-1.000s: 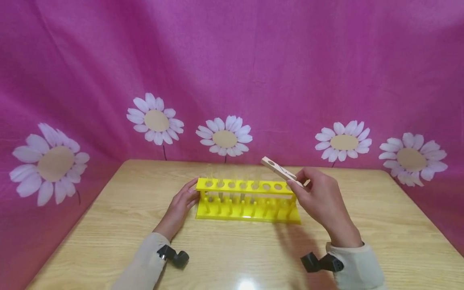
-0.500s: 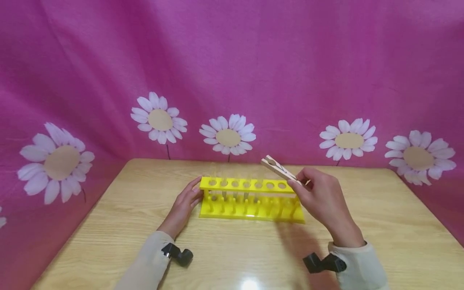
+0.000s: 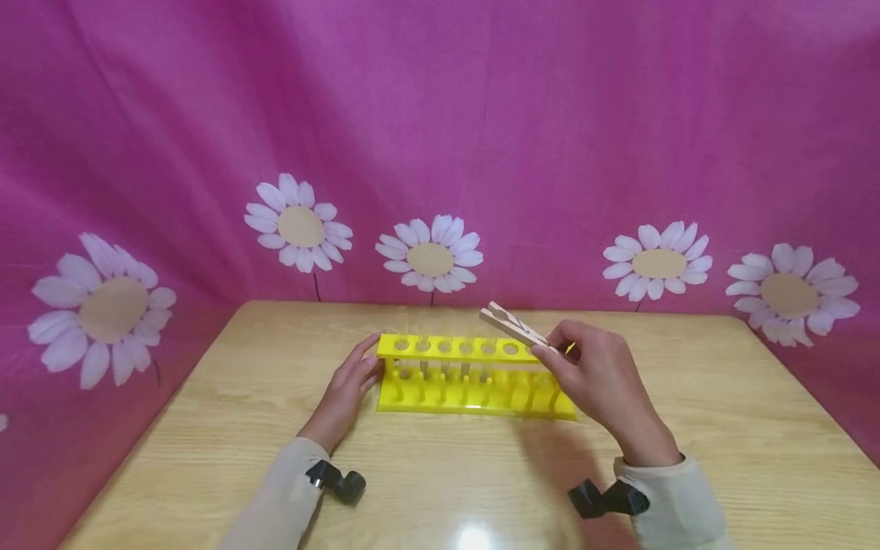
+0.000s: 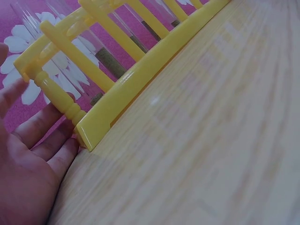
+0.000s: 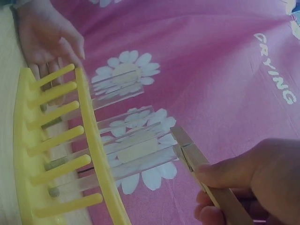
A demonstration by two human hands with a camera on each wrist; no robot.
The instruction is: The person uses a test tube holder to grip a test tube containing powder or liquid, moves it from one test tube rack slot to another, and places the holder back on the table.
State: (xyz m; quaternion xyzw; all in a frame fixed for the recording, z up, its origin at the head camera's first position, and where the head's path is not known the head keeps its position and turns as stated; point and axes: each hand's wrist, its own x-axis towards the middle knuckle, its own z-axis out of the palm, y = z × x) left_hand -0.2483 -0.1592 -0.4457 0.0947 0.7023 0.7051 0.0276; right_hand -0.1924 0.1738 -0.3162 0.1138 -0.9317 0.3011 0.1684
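A yellow test tube rack (image 3: 447, 357) stands on the table. Several clear test tubes (image 5: 140, 161) fill its left holes; dark stuff sits at the bottom of some, such as one tube (image 4: 110, 63) in the left wrist view. My left hand (image 3: 347, 393) touches the rack's left end, its fingers fairly straight against the end post (image 4: 58, 96). Over the rack's right part, my right hand (image 3: 601, 382) pinches the rear of a wooden test tube clamp (image 3: 512, 325) between thumb and fingers. The clamp's tip points up and left, close to the tube tops.
The wooden table (image 3: 440, 473) runs back to a pink cloth (image 3: 536, 153) printed with white daisies. Upright yellow pegs (image 5: 58, 140) line one side of the rack. A small black camera (image 3: 337, 483) is on each sleeve.
My right hand has moved left and slightly down with the clamp, bringing its tip nearer the tubes. My left hand stays at the rack's end; the head view shifts slightly.
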